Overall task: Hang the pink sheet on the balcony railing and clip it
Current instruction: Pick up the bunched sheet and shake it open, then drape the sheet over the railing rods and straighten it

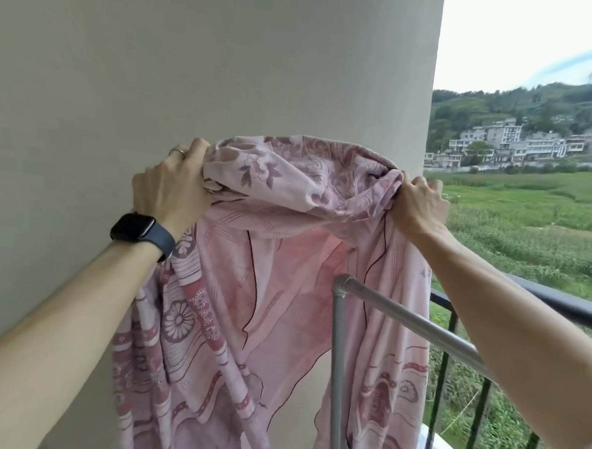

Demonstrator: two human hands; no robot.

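The pink sheet (284, 292), printed with darker flowers and bands, is held up in front of a pale wall. My left hand (173, 187), with a ring and a black watch on the wrist, is closed on a bunched part of its top edge. My right hand (420, 205) grips the other bunched part further right. The cloth sags between my hands and hangs down in long folds. Part of it falls over the end of a silver metal rail (419, 325). The black balcony railing (564, 305) runs behind on the right. No clip is visible.
A silver upright post (336, 370) joins the metal rail at an elbow. The pale wall (227, 66) fills the left and centre. Black railing bars (480, 419) stand at the lower right, with a white object below them. Green fields and hillside houses lie beyond.
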